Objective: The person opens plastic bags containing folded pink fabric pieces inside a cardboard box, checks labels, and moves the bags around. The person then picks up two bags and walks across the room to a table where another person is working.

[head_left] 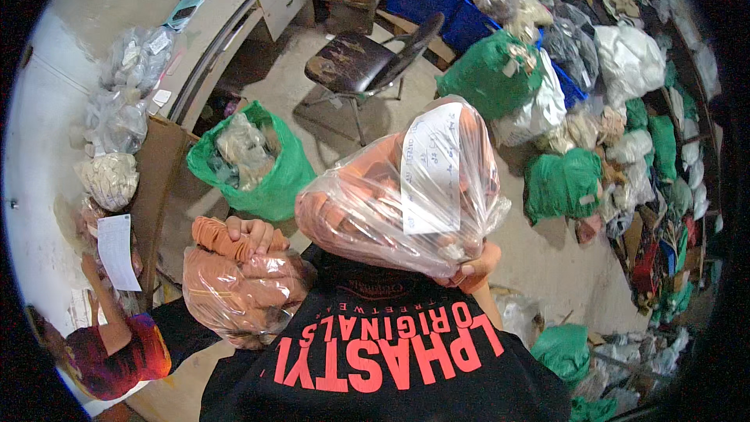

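My right hand [478,267] is closed on the gathered lower corner of a large see-through plastic bag [355,211]. Orange-brown folded fabric pieces fill it, and a white handwritten paper label [431,168] shows on its front. To the left, my left hand [256,234] has its fingers curled over a bundle of ribbed orange fabric pieces [219,238]. That bundle sits at the top of a second see-through plastic bag [242,297] of similar pieces, close against my black shirt. Both thumbs are mostly hidden.
Ahead stand an open green sack [289,164] and a worn dark chair [344,62]. A long desk [226,55] runs along the left, near another person's arm [109,312] and a paper sheet [119,254]. Green sacks [492,70], blue crates [422,0] and bags crowd the right.
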Motion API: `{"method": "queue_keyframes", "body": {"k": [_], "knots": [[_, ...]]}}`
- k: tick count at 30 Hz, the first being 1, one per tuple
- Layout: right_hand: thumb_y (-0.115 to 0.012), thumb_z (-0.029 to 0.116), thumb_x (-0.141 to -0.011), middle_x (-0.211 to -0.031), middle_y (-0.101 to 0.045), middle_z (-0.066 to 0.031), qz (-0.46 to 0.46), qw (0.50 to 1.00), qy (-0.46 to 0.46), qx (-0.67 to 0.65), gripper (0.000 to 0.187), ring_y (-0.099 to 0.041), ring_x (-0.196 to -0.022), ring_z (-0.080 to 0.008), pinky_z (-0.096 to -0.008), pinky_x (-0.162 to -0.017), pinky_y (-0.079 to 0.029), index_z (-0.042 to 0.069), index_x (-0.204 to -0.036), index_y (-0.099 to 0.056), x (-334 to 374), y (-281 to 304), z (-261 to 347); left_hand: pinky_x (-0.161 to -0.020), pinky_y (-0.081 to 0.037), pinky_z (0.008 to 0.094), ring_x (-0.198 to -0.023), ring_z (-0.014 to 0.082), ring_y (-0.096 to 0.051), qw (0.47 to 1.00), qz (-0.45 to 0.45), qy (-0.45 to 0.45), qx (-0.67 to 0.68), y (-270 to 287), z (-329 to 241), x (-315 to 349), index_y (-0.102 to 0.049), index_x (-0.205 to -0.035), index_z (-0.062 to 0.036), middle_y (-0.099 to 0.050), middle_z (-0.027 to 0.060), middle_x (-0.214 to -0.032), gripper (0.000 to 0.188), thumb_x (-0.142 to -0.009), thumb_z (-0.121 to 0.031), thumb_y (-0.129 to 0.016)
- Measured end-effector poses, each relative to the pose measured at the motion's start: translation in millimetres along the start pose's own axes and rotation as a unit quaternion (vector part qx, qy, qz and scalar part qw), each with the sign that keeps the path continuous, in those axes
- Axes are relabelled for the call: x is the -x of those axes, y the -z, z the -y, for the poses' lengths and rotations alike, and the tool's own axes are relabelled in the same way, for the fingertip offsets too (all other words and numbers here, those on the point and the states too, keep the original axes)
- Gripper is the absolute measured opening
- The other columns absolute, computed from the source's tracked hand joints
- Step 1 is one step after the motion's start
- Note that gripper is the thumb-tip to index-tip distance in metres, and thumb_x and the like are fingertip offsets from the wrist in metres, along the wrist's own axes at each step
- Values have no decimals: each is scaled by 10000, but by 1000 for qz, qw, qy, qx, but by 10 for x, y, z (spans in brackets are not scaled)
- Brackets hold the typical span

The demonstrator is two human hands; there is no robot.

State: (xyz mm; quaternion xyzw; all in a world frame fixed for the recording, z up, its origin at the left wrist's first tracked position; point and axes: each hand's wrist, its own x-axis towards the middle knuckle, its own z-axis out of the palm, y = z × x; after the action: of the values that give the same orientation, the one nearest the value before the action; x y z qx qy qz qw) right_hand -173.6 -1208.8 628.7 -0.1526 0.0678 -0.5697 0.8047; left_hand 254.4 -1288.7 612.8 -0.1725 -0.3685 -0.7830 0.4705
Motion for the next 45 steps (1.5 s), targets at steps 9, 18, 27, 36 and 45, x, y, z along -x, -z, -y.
{"method": "queue_keyframes", "body": {"k": [9,18,27,36,45], "knots": [[-736,80,-586,-1176,-633,-339,-6,999,-43,0,995,-635,-903,-426,-531,-780,-499,-136,-1494,-392,-1675,116,382,-1127,-403,577,-1034,250,-613,988,-84,-129,-23,639,-339,-615,-659,-1247,-218,-640,70,-1070,261,-1090,-403,-565],[-648,275,-741,-800,-638,-218,67,989,-42,127,795,-409,-330,-238,-382,-354,-339,-131,-1401,-470,-3032,574,933,-1095,-415,557,-1021,244,-613,960,-150,-223,-84,1167,-384,-966,-658,-1232,-211,-642,68,-1062,276,-1088,-422,-555],[-618,155,-757,-919,-540,-194,4,991,-67,112,475,-392,-364,-237,-371,-300,-367,1,-1184,-480,-4184,1049,1802,-1062,-427,538,-1008,239,-612,924,-192,-298,-145,1656,-214,-1540,-658,-1217,-203,-644,66,-1054,294,-1087,-441,-545],[-638,125,-720,-1018,-665,-232,-12,981,-146,124,714,-497,-437,-282,-404,-404,-418,-33,-1403,-501,-5080,941,2045,-1029,-439,519,-996,233,-611,880,-244,-360,-192,1795,-74,-1726,-657,-1202,-195,-646,63,-1046,313,-1086,-460,-536],[-637,217,-777,-693,-615,-120,-88,954,-248,144,400,-476,-413,-279,-404,-421,-428,-5,-1109,-618,-5940,962,1759,-996,-452,499,-983,227,-611,846,-279,-401,-215,2141,-456,-1753,-657,-1187,-187,-648,61,-1037,335,-1085,-479,-526]]}}
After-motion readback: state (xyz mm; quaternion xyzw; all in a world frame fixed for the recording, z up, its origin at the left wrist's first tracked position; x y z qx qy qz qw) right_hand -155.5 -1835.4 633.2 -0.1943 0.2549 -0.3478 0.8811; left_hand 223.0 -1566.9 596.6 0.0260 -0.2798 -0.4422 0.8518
